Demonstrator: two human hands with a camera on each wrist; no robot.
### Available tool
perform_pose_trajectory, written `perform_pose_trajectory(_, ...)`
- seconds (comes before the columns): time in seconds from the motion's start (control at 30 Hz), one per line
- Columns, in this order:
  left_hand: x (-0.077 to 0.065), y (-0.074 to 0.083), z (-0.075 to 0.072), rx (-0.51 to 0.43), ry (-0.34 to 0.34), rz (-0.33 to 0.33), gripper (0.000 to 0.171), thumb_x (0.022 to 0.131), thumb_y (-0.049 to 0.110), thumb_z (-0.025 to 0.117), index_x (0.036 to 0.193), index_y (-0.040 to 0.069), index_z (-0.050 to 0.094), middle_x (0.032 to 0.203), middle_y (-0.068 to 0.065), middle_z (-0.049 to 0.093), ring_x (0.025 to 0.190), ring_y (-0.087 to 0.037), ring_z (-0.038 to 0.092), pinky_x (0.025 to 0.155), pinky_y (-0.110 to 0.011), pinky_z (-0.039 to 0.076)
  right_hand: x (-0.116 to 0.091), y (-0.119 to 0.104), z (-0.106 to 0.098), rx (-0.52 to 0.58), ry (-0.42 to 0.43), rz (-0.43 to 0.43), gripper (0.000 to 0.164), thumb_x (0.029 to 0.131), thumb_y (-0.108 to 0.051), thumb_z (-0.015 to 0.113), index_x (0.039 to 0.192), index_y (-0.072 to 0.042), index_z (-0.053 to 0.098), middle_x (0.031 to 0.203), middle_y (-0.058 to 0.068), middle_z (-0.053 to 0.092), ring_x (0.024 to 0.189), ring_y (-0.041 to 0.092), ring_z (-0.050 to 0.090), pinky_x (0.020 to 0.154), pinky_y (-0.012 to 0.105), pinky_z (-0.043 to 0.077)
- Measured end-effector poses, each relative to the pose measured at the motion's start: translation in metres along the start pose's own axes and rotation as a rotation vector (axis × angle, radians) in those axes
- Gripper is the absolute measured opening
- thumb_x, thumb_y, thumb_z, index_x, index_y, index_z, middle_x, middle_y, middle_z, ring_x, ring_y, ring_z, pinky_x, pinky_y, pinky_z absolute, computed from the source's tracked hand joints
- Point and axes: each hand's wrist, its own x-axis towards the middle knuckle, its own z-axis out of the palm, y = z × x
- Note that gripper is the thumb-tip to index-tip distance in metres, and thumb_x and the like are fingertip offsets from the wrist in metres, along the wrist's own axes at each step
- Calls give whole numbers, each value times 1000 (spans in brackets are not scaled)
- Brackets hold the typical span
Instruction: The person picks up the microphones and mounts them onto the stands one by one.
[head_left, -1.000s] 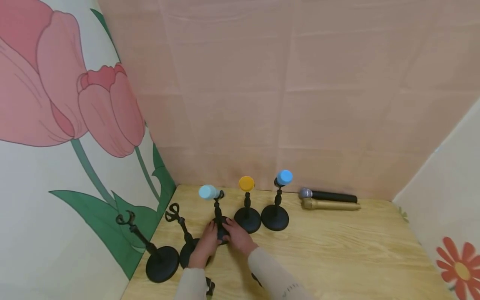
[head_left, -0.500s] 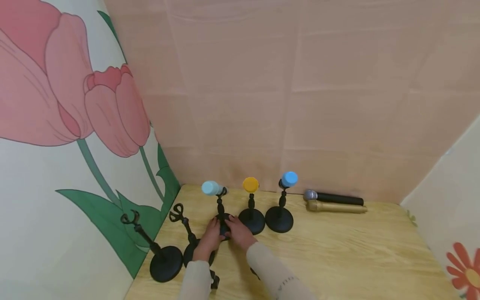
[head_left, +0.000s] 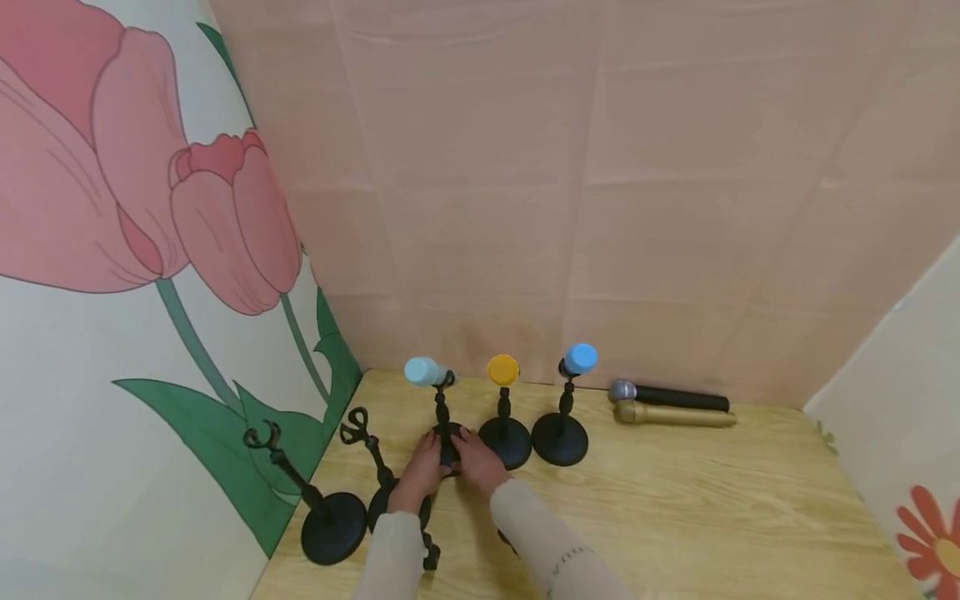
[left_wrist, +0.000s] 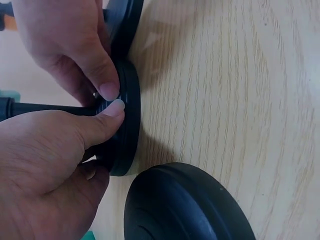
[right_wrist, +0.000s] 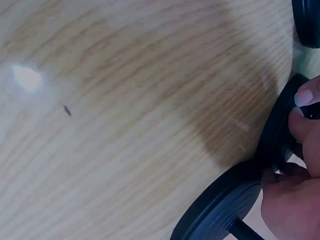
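A black microphone stand bearing a light-blue-ended microphone (head_left: 424, 372) stands at the left end of a row. My left hand (head_left: 422, 468) and right hand (head_left: 480, 463) grip its round base (left_wrist: 131, 120) from either side. In the left wrist view both thumbs meet on the near rim, the left hand (left_wrist: 45, 155) below and the right hand (left_wrist: 65, 35) above. The right wrist view catches part of my right hand (right_wrist: 295, 195) at the base. Right beside it are a stand with an orange-ended microphone (head_left: 503, 370) and one with a blue-ended microphone (head_left: 581, 358).
Two stands with bare clips, a far-left stand (head_left: 333, 527) and a nearer stand (head_left: 380, 504), lean near the painted wall. A black microphone (head_left: 678, 397) and a gold microphone (head_left: 678, 414) lie at the back right. A small black part (head_left: 431, 553) shows beside my left sleeve.
The held stand has slid a little toward the back of the table, nearer in line with the other two, both hands moving with it. The head view has shifted slightly.
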Motion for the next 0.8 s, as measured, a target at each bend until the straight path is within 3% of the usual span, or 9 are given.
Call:
perform_pose_trajectory(0.07, -1, 1, 1, -33, 13, 0, 65, 86, 14, 66, 135, -15, 35, 144, -32, 27, 135, -44, 24, 108, -48, 29, -3, 1, -1, 9, 3, 3, 51, 91, -23, 61, 137, -5, 46, 147, 16, 34, 135, 33, 31, 104, 42, 37)
perform_pose_trajectory(0.1, 1, -8, 11, -20, 39, 29, 68, 89, 20, 63, 139, -12, 30, 147, -30, 23, 137, -41, 20, 111, -43, 26, -5, 3, -1, 12, 9, 3, 51, 91, -23, 60, 137, -5, 46, 146, 17, 35, 134, 33, 33, 104, 42, 37)
perform_pose_trajectory(0.3, -12, 2, 12, 7, 58, 35, 76, 87, 25, 67, 140, -12, 27, 147, -31, 19, 137, -43, 18, 110, -45, 27, -20, 14, -7, -25, 71, -33, 48, 91, -26, 60, 133, -4, 49, 138, 16, 46, 123, 29, 48, 99, 40, 42)
perform_pose_trajectory(0.37, -21, 19, -1, -6, 34, -25, 74, 84, 21, 69, 137, -15, 31, 145, -33, 23, 135, -46, 22, 106, -50, 31, -26, 19, -12, -50, 109, -82, 45, 91, -24, 60, 129, -3, 52, 133, 17, 50, 119, 29, 52, 97, 39, 45)
perform_pose_trajectory(0.53, -33, 31, -10, -52, 57, -104, 73, 87, 30, 66, 135, -15, 35, 144, -33, 26, 134, -46, 24, 104, -52, 32, -43, 30, -22, -100, 188, -200, 35, 90, -18, 61, 121, -2, 58, 124, 16, 56, 113, 29, 55, 94, 39, 47)
perform_pose_trajectory(0.6, -38, 33, -12, -71, 65, -93, 72, 87, 30, 66, 134, -15, 36, 142, -35, 28, 132, -47, 26, 103, -53, 33, -52, 36, -25, -105, 196, -212, 34, 89, -18, 61, 120, -3, 59, 125, 16, 56, 114, 29, 54, 94, 40, 47)
perform_pose_trajectory(0.8, -56, 42, -13, -106, 52, -40, 71, 88, 35, 64, 136, -10, 39, 143, -31, 31, 133, -46, 27, 104, -53, 32, -83, 63, -35, -81, 185, -133, 40, 89, -24, 60, 126, -9, 56, 132, 12, 51, 119, 29, 52, 95, 42, 46)
